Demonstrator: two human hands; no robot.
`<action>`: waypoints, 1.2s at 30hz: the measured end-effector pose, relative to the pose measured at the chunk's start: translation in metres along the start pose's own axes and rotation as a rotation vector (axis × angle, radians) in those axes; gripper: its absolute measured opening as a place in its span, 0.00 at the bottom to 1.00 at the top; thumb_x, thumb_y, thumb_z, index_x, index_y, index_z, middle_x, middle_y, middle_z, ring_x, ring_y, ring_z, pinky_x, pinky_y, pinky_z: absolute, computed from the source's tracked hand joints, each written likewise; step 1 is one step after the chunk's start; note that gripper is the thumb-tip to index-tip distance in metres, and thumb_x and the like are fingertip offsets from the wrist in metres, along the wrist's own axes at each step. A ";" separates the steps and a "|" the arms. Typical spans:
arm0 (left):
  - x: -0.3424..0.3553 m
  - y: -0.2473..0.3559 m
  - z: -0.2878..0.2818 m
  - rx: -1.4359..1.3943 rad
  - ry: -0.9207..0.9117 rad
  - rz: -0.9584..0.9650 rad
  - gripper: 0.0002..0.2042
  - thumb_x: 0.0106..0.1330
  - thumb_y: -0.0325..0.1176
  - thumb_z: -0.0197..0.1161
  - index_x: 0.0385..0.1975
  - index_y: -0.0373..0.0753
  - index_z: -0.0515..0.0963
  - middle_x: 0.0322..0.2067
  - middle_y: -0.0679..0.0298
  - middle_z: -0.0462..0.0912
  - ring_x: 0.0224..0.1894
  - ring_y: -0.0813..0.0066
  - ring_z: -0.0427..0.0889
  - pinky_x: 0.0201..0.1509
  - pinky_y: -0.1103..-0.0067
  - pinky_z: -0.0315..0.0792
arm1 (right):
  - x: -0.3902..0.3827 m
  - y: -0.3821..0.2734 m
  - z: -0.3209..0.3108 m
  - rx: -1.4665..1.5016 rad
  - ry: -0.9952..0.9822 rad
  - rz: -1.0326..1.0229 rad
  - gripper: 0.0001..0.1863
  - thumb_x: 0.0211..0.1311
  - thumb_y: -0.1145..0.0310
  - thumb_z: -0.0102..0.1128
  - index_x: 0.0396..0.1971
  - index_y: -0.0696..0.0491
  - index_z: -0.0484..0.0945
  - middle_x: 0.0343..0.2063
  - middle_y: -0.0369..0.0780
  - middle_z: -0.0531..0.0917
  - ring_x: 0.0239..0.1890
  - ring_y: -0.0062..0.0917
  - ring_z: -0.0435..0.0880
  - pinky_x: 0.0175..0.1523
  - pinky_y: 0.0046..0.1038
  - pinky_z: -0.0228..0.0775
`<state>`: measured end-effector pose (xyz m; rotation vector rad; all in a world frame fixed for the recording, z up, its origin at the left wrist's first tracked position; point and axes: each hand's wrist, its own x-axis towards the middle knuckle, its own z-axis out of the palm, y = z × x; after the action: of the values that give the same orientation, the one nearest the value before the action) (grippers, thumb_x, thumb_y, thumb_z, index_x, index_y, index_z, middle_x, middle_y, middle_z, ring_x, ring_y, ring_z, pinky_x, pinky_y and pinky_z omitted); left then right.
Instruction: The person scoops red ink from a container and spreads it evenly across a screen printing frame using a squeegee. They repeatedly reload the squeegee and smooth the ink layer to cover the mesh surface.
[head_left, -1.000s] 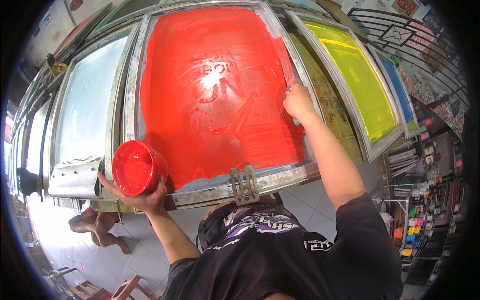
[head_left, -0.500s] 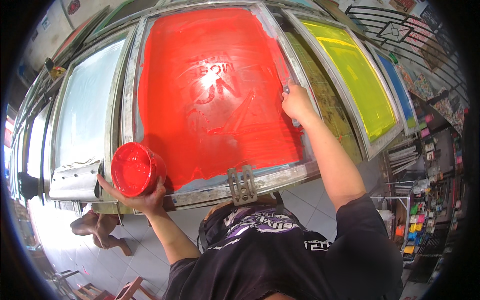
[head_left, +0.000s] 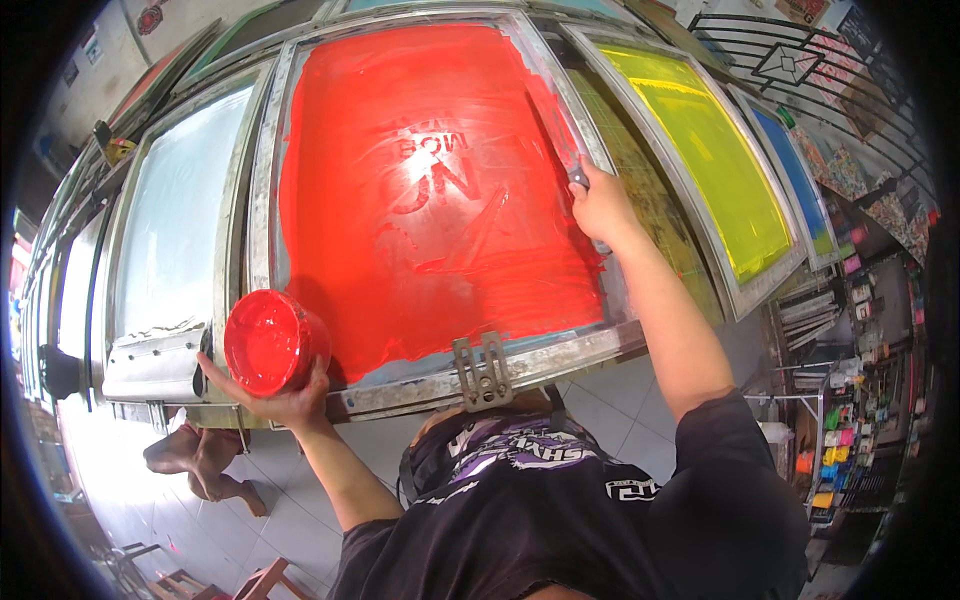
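Note:
My right hand (head_left: pixel 603 208) is closed round the dark handle of an ink spatula (head_left: pixel 577 177) at the right side of a screen-printing frame (head_left: pixel 262 215). The spatula's blade is smeared red and hard to tell from the ink around it. Glossy red ink (head_left: pixel 350 260) covers most of the mesh, with dark lettering showing through near the middle. My left hand (head_left: pixel 290 400) cups a round tub (head_left: pixel 318 345) from below and the side, at the frame's near left corner. The tub tilts so that its inside shows, coated with red ink.
A pale blue-white screen (head_left: pixel 175 220) lies to the left, with a grey clamp bar (head_left: pixel 155 370) at its near end. On the right are a yellow screen (head_left: pixel 715 150) and a blue one (head_left: pixel 795 180). A metal hinge plate (head_left: pixel 483 372) sticks out from the frame's near edge. Shelves of colourful containers (head_left: pixel 835 440) stand at lower right.
My right hand and the spatula have shifted slightly to the right. The tub has turned a little in my left hand, and its ink surface looks different.

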<state>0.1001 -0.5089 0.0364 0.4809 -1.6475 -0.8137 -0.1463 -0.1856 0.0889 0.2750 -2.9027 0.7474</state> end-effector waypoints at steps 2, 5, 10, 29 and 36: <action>0.000 -0.001 -0.001 0.032 -0.003 0.007 0.58 0.23 0.43 0.74 0.65 0.35 0.53 0.64 0.54 0.56 0.65 0.58 0.59 0.68 0.62 0.57 | -0.001 0.007 0.000 -0.062 0.001 0.020 0.26 0.58 0.71 0.54 0.57 0.62 0.65 0.40 0.59 0.77 0.45 0.49 0.77 0.50 0.38 0.69; 0.000 0.001 -0.002 0.042 0.002 0.008 0.58 0.24 0.44 0.74 0.64 0.35 0.53 0.64 0.54 0.56 0.65 0.58 0.59 0.68 0.62 0.57 | -0.009 -0.003 -0.002 -0.180 -0.114 0.096 0.29 0.57 0.72 0.52 0.60 0.61 0.60 0.37 0.59 0.78 0.44 0.48 0.77 0.49 0.40 0.70; 0.000 0.001 0.002 0.008 -0.007 0.032 0.59 0.24 0.47 0.74 0.64 0.35 0.53 0.64 0.53 0.55 0.65 0.58 0.59 0.67 0.62 0.57 | -0.019 0.010 0.014 -0.158 -0.088 0.021 0.27 0.58 0.73 0.52 0.59 0.61 0.62 0.36 0.58 0.78 0.41 0.48 0.78 0.48 0.39 0.70; 0.001 0.000 0.003 -0.058 -0.026 0.011 0.60 0.23 0.43 0.75 0.65 0.34 0.51 0.63 0.54 0.54 0.62 0.58 0.64 0.65 0.63 0.63 | -0.058 0.016 -0.069 1.687 -0.505 0.132 0.24 0.68 0.66 0.46 0.62 0.51 0.60 0.28 0.37 0.71 0.20 0.12 0.68 0.20 0.15 0.62; 0.003 -0.003 -0.004 0.008 -0.093 0.129 0.58 0.27 0.32 0.78 0.65 0.33 0.49 0.53 0.53 0.68 0.55 0.58 0.71 0.62 0.64 0.68 | -0.075 0.000 -0.056 2.166 -0.585 -0.002 0.16 0.71 0.67 0.35 0.53 0.60 0.59 0.29 0.38 0.64 0.18 0.13 0.66 0.19 0.16 0.65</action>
<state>0.1025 -0.5140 0.0362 0.3427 -1.7485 -0.7435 -0.0690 -0.1475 0.1242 0.6000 -0.8377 3.5560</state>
